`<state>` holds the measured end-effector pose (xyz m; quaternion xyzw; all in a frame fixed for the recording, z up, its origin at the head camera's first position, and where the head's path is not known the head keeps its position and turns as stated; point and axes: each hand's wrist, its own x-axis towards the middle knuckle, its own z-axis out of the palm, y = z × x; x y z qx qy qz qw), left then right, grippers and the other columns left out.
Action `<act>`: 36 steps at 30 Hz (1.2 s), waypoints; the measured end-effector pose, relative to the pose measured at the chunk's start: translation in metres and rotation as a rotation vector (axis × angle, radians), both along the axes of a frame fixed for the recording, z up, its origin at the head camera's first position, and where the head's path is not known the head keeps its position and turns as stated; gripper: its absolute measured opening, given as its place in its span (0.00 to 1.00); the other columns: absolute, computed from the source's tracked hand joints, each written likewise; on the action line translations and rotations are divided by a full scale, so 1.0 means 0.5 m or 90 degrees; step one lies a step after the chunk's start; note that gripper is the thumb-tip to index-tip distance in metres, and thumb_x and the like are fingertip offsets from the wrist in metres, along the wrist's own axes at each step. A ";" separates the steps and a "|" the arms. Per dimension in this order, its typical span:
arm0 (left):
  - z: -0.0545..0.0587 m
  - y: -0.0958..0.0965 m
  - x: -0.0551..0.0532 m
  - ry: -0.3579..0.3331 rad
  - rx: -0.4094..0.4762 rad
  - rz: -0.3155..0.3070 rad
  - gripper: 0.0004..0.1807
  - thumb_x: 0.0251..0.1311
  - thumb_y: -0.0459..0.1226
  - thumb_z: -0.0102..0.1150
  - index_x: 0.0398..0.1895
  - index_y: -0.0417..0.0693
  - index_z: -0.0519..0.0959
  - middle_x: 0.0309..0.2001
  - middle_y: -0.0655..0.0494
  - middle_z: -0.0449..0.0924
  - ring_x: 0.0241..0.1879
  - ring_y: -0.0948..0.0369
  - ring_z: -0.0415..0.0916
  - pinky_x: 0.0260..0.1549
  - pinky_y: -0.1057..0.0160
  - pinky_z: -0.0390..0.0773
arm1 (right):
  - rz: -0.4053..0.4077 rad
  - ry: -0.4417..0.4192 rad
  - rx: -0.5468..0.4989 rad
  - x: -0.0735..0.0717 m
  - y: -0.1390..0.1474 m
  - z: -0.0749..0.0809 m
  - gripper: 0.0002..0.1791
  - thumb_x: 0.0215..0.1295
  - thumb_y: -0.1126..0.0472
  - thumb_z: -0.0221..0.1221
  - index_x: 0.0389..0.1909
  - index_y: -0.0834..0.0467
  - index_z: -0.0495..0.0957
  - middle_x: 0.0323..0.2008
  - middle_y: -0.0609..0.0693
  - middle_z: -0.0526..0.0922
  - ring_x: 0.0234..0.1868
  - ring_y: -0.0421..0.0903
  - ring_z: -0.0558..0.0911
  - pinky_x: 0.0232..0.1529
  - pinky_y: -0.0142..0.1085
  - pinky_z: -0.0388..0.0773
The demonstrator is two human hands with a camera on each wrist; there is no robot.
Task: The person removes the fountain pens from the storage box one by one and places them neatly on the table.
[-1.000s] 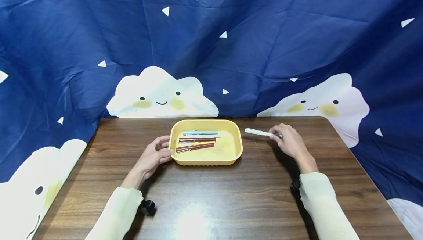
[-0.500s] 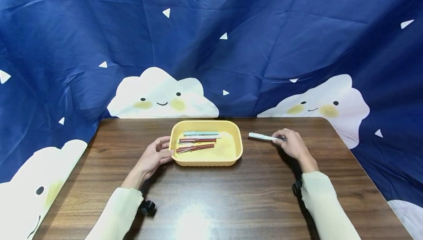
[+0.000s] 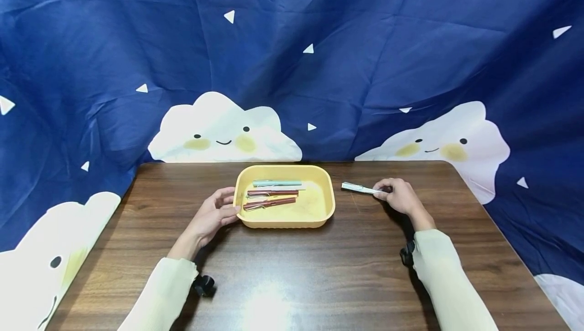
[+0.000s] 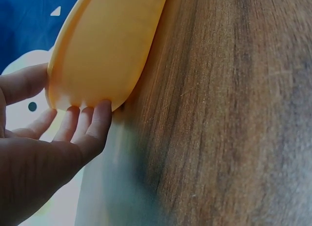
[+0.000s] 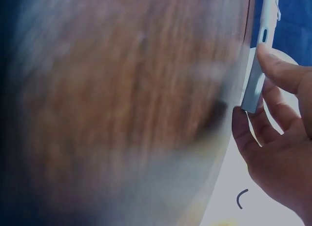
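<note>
A yellow plastic tray (image 3: pixel 312 214) stands at the table's far middle. Inside it lie several capped pens: a mint-green pen (image 3: pixel 289 183), a pale one behind, two dark red ones (image 3: pixel 278 202) and a yellow one partly covered. My left hand (image 3: pixel 214 216) rests at the tray's left end; in the left wrist view its spread fingertips (image 4: pixel 101 111) touch the outer wall and rim. To the right of the tray, my right hand (image 3: pixel 398 195) pinches a pale capped pen (image 3: pixel 356 187) by its rear end. The right wrist view shows the pen's clip and barrel window, with thumb and fingers around the barrel.
The brown wooden table (image 3: pixel 296 270) reflects a bright light near its front. A dark blue curtain (image 3: pixel 292 67) with white clouds hangs just behind the far edge. Black wrist cameras (image 3: pixel 204 286) sit beneath both sleeves.
My right hand has shifted slightly nearer and lower with the pale pen, whose cap end has come down and a little right overall. My left hand and the tray keep their place.
</note>
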<state>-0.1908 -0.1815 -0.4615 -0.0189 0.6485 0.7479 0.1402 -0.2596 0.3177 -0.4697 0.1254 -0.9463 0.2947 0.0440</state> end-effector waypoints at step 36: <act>0.000 -0.002 -0.001 -0.003 0.011 -0.004 0.35 0.68 0.21 0.53 0.76 0.33 0.53 0.67 0.29 0.58 0.52 0.56 0.77 0.48 0.65 0.82 | -0.014 -0.052 -0.041 -0.010 -0.003 0.002 0.09 0.64 0.64 0.68 0.43 0.64 0.84 0.34 0.54 0.87 0.34 0.46 0.80 0.40 0.41 0.76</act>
